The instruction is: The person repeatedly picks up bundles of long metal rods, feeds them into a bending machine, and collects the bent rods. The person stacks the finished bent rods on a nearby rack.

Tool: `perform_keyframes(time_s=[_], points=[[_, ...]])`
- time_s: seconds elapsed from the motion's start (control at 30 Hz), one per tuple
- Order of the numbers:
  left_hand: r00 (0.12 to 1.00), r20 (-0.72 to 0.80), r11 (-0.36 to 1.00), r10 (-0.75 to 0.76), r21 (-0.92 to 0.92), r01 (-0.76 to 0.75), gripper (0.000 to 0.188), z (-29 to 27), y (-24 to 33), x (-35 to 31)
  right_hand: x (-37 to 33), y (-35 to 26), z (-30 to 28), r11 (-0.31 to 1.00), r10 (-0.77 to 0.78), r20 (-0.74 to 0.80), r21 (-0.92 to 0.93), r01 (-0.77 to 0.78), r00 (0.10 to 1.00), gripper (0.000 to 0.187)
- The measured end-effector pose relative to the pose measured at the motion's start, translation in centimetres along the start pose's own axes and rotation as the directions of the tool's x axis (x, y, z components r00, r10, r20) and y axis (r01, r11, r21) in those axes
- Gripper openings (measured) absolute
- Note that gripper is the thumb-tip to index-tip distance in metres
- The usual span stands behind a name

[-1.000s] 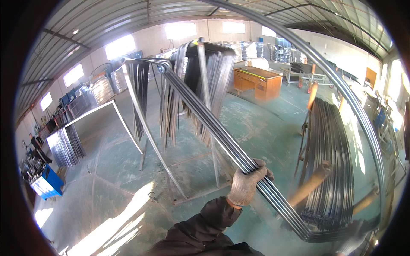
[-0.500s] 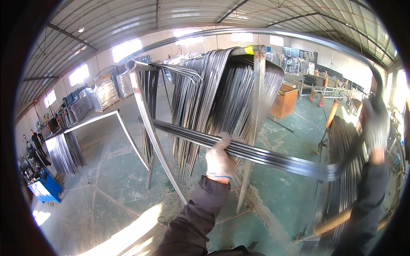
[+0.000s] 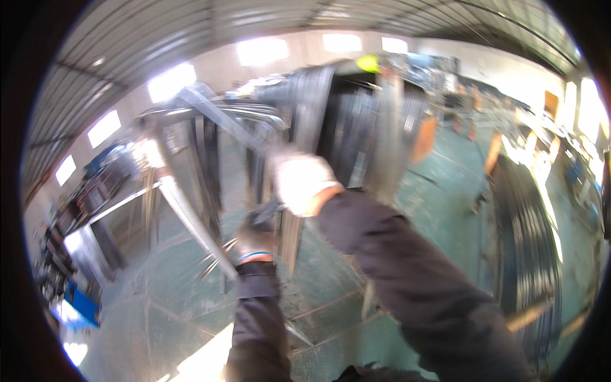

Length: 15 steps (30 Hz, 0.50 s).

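A bundle of bent dark metal strips (image 3: 230, 127) slants over the left end of a metal rack (image 3: 191, 213), beside other bent strips (image 3: 309, 105) that hang over its top bar. My right hand (image 3: 304, 183), gloved in white, is closed around the bundle at its bend. Below it, my left hand (image 3: 256, 235), also gloved, is closed on the lower part of the same bundle. Motion blur smears both hands, so single fingers do not show clearly.
On the right, more long strips (image 3: 525, 235) lie on a stand with wooden bars. A second white-framed rack (image 3: 124, 202) with hanging strips stands to the left, near a blue box (image 3: 77, 311). An orange cabinet (image 3: 424, 138) stands behind the main rack.
Both hands have moved left with the bundle of strips. My right hand has come from the far right to the rack's middle; the bundle has swung from crosswise to slanting over the left end.
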State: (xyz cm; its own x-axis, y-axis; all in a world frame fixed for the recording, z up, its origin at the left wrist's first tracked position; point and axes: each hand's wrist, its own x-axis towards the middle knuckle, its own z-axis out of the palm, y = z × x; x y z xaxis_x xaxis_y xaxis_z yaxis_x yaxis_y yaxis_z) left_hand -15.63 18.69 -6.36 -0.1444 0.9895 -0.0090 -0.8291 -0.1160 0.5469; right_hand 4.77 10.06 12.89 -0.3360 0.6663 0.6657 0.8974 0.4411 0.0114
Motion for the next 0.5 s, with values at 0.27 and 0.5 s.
perform_keyframes(time_s=[0.27,0.5], points=[[0.912,0.388,0.946,-0.134,-0.224,0.234,0.049,-1.6,-0.8,0.6,-22.2,2.6,5.0,0.935,0.162,0.005,0.318,-0.156,0.987,0.065],[0.847,0.378,0.927,-0.374,0.118,0.356,0.038,-6.4,-17.4,-12.5,-62.3,12.8,-8.8,0.495,0.866,0.162,-0.144,-0.857,0.474,0.044]])
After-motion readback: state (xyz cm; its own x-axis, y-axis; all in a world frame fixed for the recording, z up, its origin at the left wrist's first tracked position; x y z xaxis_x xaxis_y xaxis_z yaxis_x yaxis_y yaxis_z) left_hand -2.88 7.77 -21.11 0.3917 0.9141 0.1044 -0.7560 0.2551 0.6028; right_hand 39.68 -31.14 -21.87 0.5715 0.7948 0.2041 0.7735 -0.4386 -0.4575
